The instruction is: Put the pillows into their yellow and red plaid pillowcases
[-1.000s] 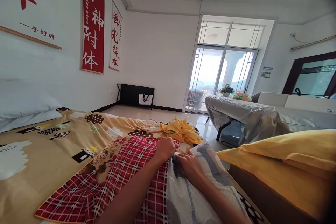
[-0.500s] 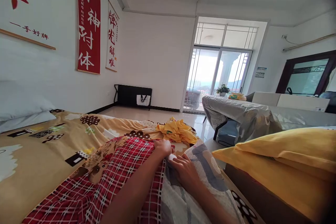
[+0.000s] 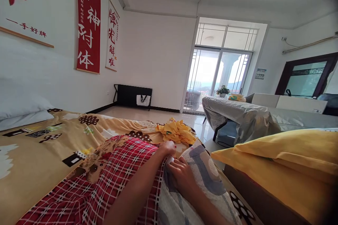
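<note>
place: bedroom-like | signs: white pillow (image 3: 23,100), patterned blanket (image 3: 29,161), wall scroll (image 3: 92,40)

Low tan blanket (image 3: 42,158) at lower left leaves open air for a hand passing sideways. At lower centre, the left forearm (image 3: 137,186) bars the way across the red plaid cloth (image 3: 118,168). Right of the fingers (image 3: 180,165), bulky yellow fabric (image 3: 285,168) blocks the lower right.

Red-and-white plaid on the cloth (image 3: 121,161); right of that cloth, grey-blue bands on the whitish fabric (image 3: 211,172); beneath it, brown-and-white motifs on the tan blanket (image 3: 29,168).
</note>
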